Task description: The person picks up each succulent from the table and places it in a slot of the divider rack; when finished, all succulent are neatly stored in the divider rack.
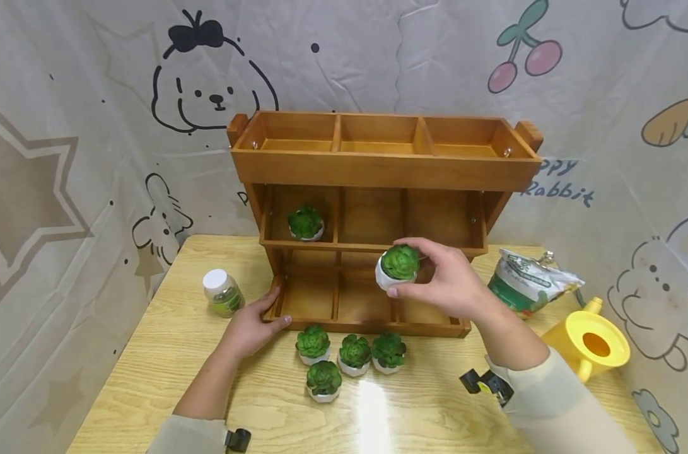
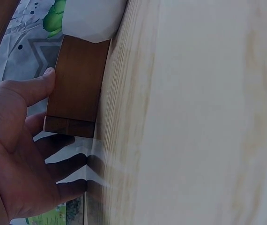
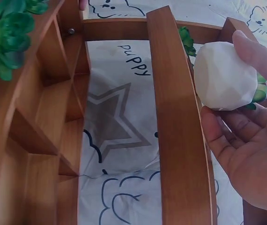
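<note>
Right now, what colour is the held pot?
The pot is white, clearest in the right wrist view.

Left grip [image 1: 250, 328] spread, right grip [image 1: 450, 280] curled

Table [image 1: 423, 391], shelf [image 1: 386, 171], plants [image 1: 354, 351], jar [image 1: 224, 294], bag [image 1: 528, 282], watering can [image 1: 575, 345]

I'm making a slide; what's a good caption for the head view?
Right hand holds potted plant at wooden shelf; left hand touches its lower corner.
</note>
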Demonstrator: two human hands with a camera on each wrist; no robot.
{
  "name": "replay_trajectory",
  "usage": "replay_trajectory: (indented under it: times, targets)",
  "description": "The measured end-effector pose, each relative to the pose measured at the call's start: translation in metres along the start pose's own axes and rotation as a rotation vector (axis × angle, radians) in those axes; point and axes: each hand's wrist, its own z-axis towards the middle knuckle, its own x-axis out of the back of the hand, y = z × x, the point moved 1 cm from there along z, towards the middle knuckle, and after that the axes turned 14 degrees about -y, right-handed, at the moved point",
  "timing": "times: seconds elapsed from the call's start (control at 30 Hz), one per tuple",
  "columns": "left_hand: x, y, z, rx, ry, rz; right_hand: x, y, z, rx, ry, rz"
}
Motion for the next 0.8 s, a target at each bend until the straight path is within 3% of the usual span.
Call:
replay_trajectory:
  times: [0.53, 0.8]
  targets:
    - [-0.001, -0.001, 0.000, 0.012, -0.015, -0.017, 0.016, -0.015, 0.034, 0.033, 0.012, 0.055]
    - [0.000, 0.000, 0.000, 0.003, -0.008, -0.012, 0.021, -0.018, 0.050, -0.010, 0.025, 0.039]
